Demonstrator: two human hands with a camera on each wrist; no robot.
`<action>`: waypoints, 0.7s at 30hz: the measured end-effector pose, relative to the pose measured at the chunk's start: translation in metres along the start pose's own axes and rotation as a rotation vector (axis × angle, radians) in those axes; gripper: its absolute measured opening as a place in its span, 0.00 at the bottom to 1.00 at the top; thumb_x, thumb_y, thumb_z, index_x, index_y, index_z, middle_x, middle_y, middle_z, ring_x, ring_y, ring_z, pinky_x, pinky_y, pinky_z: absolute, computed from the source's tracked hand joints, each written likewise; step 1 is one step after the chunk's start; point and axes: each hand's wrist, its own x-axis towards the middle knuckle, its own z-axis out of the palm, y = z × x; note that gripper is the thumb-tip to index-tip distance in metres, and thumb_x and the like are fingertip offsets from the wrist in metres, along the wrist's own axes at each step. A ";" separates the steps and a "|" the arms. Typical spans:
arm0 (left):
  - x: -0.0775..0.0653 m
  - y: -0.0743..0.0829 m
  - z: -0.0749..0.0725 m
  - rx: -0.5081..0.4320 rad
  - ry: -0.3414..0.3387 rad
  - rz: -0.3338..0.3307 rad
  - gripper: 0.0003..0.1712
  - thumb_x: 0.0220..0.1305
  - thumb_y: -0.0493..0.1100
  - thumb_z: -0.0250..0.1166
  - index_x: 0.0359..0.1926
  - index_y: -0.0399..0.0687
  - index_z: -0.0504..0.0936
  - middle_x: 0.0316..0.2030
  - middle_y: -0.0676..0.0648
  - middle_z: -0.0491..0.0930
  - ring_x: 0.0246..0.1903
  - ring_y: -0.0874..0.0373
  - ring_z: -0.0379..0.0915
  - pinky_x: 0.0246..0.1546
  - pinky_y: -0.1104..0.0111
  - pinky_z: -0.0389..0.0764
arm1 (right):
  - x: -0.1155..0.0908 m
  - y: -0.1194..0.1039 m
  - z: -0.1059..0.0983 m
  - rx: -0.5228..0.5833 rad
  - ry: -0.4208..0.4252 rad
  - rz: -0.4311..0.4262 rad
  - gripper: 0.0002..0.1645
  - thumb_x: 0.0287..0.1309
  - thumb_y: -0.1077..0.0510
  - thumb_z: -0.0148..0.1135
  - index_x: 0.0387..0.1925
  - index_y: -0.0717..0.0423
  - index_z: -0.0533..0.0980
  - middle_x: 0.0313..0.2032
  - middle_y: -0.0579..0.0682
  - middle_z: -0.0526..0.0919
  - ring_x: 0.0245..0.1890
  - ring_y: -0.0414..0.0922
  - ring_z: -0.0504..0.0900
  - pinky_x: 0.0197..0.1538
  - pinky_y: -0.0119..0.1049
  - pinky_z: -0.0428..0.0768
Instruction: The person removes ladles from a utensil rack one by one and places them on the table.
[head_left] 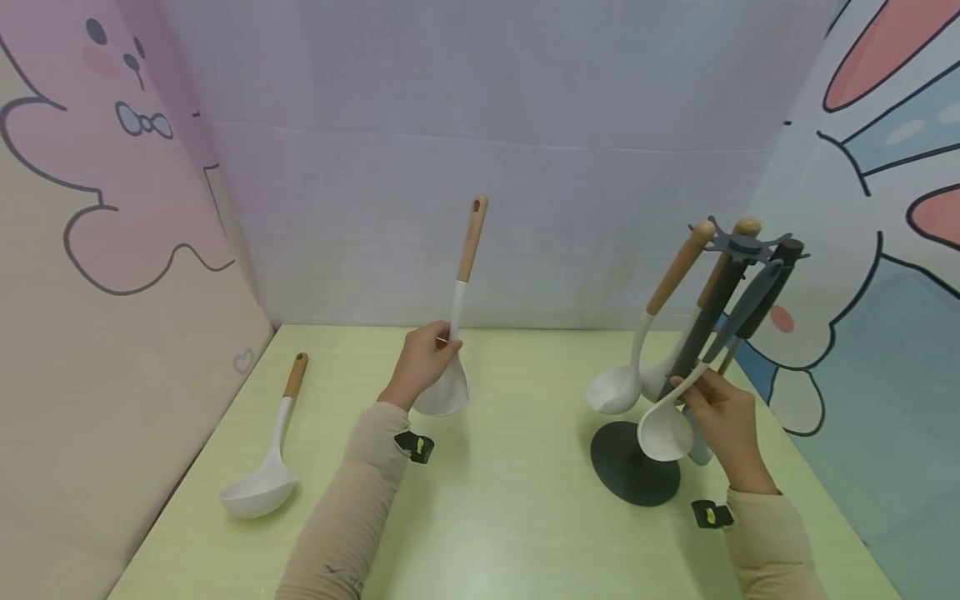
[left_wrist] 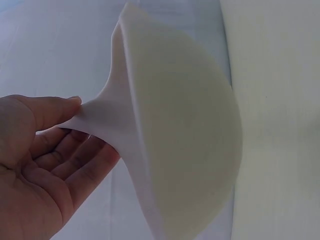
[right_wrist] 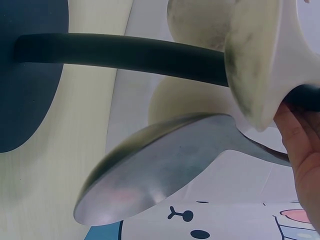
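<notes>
A white ladle [head_left: 444, 392] with a wooden handle stands handle up, bowl at the tabletop. My left hand [head_left: 423, 362] pinches its neck between thumb and fingers, just above the bowl. On the right stands a black utensil stand [head_left: 633, 467] with utensils hanging from its hooks. My right hand [head_left: 722, 417] grips the stand's pole [right_wrist: 145, 54] partway up, behind the neck of a hanging white ladle [head_left: 666, 433] with a grey handle. That ladle hides part of the fingers. In the right wrist view a metal spoon [right_wrist: 155, 172] hangs beside this hand.
Another white ladle [head_left: 262, 492] with a wooden handle lies on the table [head_left: 487, 517] at the left. A white ladle [head_left: 613, 390] with a wooden handle hangs on the stand's left side, with another wooden-handled utensil behind it. A cloth backdrop [head_left: 480, 158] borders the table's rear.
</notes>
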 end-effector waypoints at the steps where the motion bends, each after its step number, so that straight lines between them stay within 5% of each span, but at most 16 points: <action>1: -0.001 -0.002 -0.001 -0.001 -0.004 -0.017 0.11 0.69 0.35 0.62 0.49 0.32 0.81 0.43 0.37 0.83 0.44 0.44 0.82 0.45 0.52 0.83 | 0.000 0.000 0.000 0.001 0.000 0.000 0.11 0.53 0.79 0.66 0.41 0.78 0.81 0.32 0.24 0.81 0.34 0.21 0.81 0.35 0.16 0.78; 21: -0.017 -0.044 -0.035 0.139 -0.075 -0.182 0.16 0.68 0.32 0.62 0.52 0.23 0.78 0.44 0.31 0.82 0.46 0.37 0.80 0.45 0.49 0.83 | 0.001 0.004 0.000 0.014 0.001 -0.007 0.11 0.53 0.80 0.66 0.40 0.77 0.81 0.31 0.29 0.84 0.33 0.22 0.81 0.35 0.17 0.78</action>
